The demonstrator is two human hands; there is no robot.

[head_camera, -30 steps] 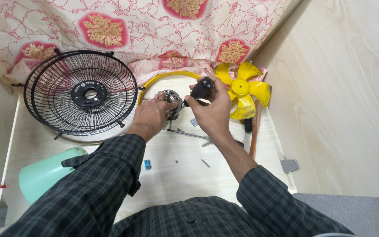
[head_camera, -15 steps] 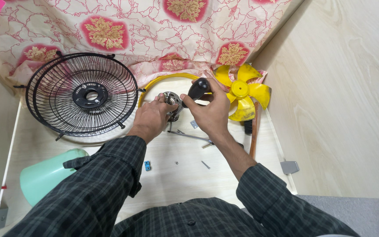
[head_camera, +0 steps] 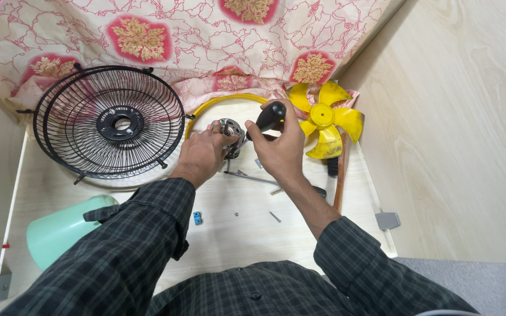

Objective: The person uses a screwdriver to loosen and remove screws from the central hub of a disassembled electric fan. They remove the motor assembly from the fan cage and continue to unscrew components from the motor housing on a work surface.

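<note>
Here, the left hand [head_camera: 203,157] is gripping the small metal fan motor [head_camera: 229,131] on the counter [head_camera: 235,234], beside the black fan cage [head_camera: 112,123]. The right hand [head_camera: 279,149] is closing around a black screwdriver handle [head_camera: 269,116]. The motor looks heavy, hard and slippery, so holding its round body seems best.

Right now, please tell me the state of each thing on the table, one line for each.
Fan motor: bare, held by left hand.
Screwdriver: gripped in right hand, tip at the motor.
Black wire guard: detached, lying flat.
Yellow fan blade: removed, lying on the table.
Yellow ring: loose, behind the motor.
Small screw: loose on the table.
</note>
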